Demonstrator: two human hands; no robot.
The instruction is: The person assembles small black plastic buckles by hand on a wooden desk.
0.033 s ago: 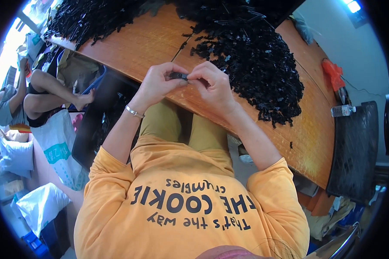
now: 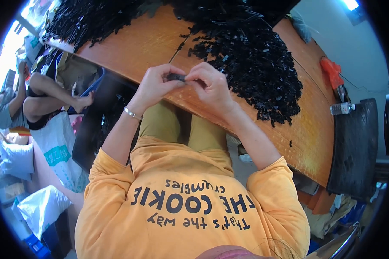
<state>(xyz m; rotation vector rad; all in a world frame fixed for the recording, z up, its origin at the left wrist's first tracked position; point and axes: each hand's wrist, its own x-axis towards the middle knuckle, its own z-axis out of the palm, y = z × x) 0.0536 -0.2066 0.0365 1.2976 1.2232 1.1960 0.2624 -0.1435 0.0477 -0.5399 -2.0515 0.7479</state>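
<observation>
My left hand (image 2: 153, 86) and my right hand (image 2: 211, 87) meet above the front edge of the wooden table (image 2: 129, 56). Between the thumb and fingers of both hands is a small dark plastic piece (image 2: 175, 77), partly covered by the fingertips; its exact kind is too small to make out. Just beyond my right hand, a broad heap of small black plastic parts (image 2: 261, 71) spreads over the table. A second heap of black parts (image 2: 93, 19) lies at the far left.
A dark bin (image 2: 88, 136) holding black pieces stands left of my legs. At the far left sits another person (image 2: 47, 90) near white sacks (image 2: 58, 151). On the right are a black chair (image 2: 353, 151), a clear bottle (image 2: 342, 108) and a red bag (image 2: 331, 72).
</observation>
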